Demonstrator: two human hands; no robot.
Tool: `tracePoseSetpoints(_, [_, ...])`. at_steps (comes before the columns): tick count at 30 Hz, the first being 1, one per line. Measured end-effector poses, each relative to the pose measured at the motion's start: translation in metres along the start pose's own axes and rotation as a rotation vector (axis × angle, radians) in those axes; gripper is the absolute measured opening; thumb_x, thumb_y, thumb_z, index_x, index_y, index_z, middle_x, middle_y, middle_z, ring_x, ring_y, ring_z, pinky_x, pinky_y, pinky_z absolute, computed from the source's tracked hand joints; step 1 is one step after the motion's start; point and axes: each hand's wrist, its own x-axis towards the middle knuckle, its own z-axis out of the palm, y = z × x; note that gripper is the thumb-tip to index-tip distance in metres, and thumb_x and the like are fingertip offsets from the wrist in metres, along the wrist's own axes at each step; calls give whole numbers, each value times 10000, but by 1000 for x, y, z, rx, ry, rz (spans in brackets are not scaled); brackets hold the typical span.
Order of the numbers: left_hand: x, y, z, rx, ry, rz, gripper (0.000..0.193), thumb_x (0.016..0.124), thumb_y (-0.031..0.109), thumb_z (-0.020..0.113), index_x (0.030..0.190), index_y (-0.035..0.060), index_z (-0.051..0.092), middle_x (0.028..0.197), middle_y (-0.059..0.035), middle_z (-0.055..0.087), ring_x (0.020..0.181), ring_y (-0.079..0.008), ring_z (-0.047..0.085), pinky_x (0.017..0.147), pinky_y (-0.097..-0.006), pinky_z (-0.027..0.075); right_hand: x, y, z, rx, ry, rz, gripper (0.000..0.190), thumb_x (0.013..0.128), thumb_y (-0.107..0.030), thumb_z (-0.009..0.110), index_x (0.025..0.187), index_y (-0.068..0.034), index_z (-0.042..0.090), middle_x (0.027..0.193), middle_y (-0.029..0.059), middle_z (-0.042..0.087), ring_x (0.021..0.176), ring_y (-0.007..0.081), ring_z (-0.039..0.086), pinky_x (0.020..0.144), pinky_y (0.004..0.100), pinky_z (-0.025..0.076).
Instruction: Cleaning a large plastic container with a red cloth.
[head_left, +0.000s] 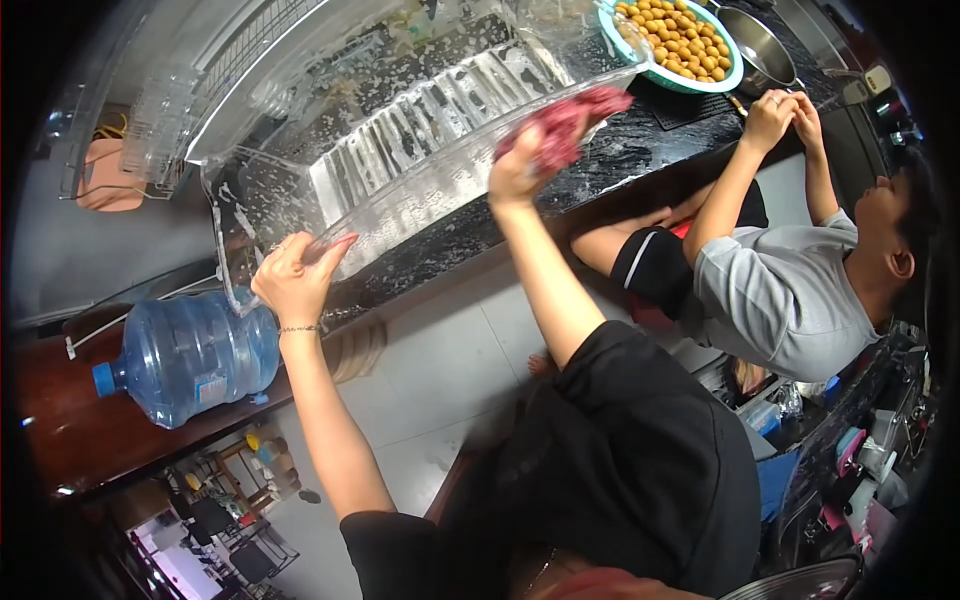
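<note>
A large clear plastic bin, perhaps a fridge drawer, lies on the black stone counter. White suds speckle its walls, and its ribbed part looks pale. My left hand grips the bin's near left corner, thumb over the rim. In my right hand is a bunched red cloth, blurred by motion, at the bin's near wall towards the right. Part of that wall is hidden behind the cloth and hand.
A turquoise basket of round yellow-brown fruit and a metal pan stand at back right. Another person sits right, hands together near the pan. A blue water bottle lies sideways at left. Wire racks are behind.
</note>
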Motion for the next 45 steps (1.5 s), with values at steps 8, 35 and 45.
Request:
tracePoseSetpoints(8, [3, 5, -2, 30, -22, 33, 360, 607, 329, 800, 622, 69, 551, 574, -50, 553, 492, -212, 535, 476, -293, 390, 23, 58, -8, 410, 338, 641, 441, 956, -266, 411, 1201, 100, 436, 1238, 162, 488, 1110, 205, 474, 972, 326, 354])
tracePoseSetpoints(35, [4, 9, -5, 9, -46, -70, 338, 580, 313, 806, 628, 70, 576, 565, -69, 542, 498, -229, 534, 475, -302, 394, -157, -25, 18, 338, 164, 1656, 503, 907, -427, 447, 1285, -98, 403, 1223, 51, 480, 1081, 185, 448, 972, 338, 336])
tracePoseSetpoints(45, [3, 13, -8, 19, -17, -79, 324, 603, 389, 780, 657, 109, 627, 692, -41, 647, 629, -236, 622, 545, -323, 459, -72, -41, -8, 737, -557, 2280, 434, 908, -269, 289, 1103, 62, 493, 1059, 263, 553, 965, 412, 545, 888, 587, 398])
